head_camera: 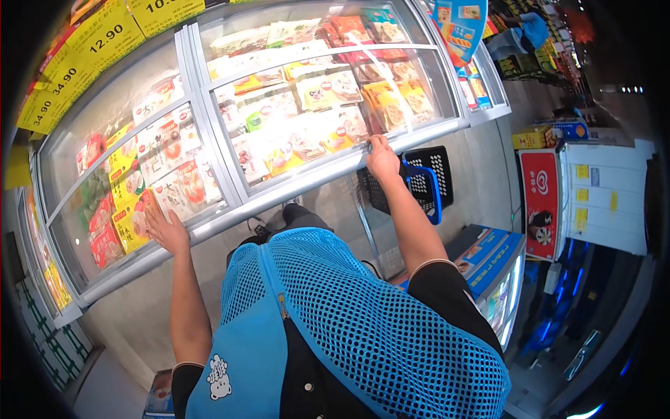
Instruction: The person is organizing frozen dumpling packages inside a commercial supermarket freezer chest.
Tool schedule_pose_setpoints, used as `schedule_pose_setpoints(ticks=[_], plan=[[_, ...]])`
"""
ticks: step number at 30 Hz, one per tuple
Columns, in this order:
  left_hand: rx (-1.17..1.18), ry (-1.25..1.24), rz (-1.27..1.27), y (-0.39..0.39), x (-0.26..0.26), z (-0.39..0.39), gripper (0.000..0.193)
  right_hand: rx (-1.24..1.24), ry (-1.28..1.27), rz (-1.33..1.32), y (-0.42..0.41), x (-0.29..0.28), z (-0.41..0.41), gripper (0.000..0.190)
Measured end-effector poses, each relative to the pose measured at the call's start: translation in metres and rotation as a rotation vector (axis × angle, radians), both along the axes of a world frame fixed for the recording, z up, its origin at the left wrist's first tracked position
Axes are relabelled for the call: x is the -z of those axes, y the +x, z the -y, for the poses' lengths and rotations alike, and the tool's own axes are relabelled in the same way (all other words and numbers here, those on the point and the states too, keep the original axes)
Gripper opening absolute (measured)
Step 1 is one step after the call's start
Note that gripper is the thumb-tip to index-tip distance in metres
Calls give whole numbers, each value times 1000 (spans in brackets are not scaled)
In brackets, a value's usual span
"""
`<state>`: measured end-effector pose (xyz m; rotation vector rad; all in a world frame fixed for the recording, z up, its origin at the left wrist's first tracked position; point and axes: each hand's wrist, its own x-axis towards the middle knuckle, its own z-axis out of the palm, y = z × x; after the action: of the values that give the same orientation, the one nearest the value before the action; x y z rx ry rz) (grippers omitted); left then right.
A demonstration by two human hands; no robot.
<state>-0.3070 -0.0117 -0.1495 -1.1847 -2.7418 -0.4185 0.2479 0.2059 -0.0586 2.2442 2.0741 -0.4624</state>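
Observation:
A chest freezer with sliding glass lids spans the upper left, its metal front rail (314, 176) running in front of me. My left hand (166, 230) lies with fingers spread on the glass at the left, above a yellow dumpling packet (131, 217). At the right, my right hand (383, 157) rests on the front rail with its fingers bent over the edge; whether they grip it is unclear. Under the glass lie white packets (183, 188), yellow-and-white packets (330, 89) and red packets (104, 246) of frozen food.
A black basket (442, 173) with a blue handle (434, 201) is beside my right forearm. Yellow price signs (107, 39) hang at the upper left. Another freezer (489, 262) and a red-sided cabinet (539, 204) stand at the right. A person in blue (533, 32) is far off.

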Motion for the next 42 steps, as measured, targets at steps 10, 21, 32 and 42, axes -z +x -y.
schedule_pose_setpoints(ticks=[10, 21, 32, 42], plan=[[282, 68, 157, -9, -22, 37, 64, 155, 210, -134, 61, 11, 97, 58], [207, 12, 173, 48, -7, 89, 67, 474, 170, 94, 311, 79, 133, 78], [14, -63, 504, 143, -8, 144, 67, 457, -141, -426, 318, 97, 120, 26], [-229, -24, 883, 93, 45, 264, 52, 464, -260, -517, 200, 79, 165, 21]])
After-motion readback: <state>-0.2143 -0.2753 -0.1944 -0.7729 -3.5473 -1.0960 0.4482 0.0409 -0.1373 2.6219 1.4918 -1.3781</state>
